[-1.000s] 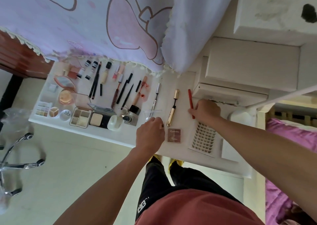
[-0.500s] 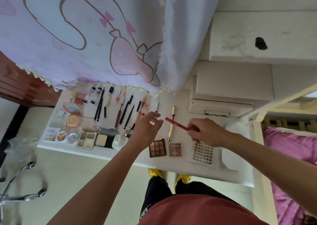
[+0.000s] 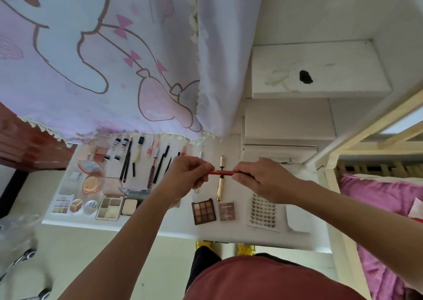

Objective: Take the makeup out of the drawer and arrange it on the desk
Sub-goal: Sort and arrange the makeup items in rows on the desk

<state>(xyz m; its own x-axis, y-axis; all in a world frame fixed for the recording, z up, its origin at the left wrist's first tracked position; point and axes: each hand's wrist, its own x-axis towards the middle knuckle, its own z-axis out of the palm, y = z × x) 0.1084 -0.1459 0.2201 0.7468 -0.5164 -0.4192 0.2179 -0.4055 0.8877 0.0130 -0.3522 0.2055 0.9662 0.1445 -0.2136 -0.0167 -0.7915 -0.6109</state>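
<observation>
Left hand [image 3: 185, 178] and right hand [image 3: 263, 180] are both held above the white counter [image 3: 160, 222], fingers curled. Each pinches one end of a red pencil [image 3: 220, 172], which lies roughly level between them and clear of the surface. Directly beneath the pencil, a gold tube [image 3: 220, 188] lies on the counter, pointing away from the person. Near the front edge, side by side, lie a nine-pan eyeshadow palette [image 3: 204, 210], a small brown palette [image 3: 227, 211] and a card of false lashes [image 3: 263, 210]. To the left, dark pencils [image 3: 127, 164] and small tubes lie in a row along the back. In front of them lie a round compact [image 3: 91, 183], a four-pan palette [image 3: 109, 208] and a square powder compact [image 3: 129, 207]. A printed curtain [image 3: 91, 71] hangs over the back edge of the counter.
</observation>
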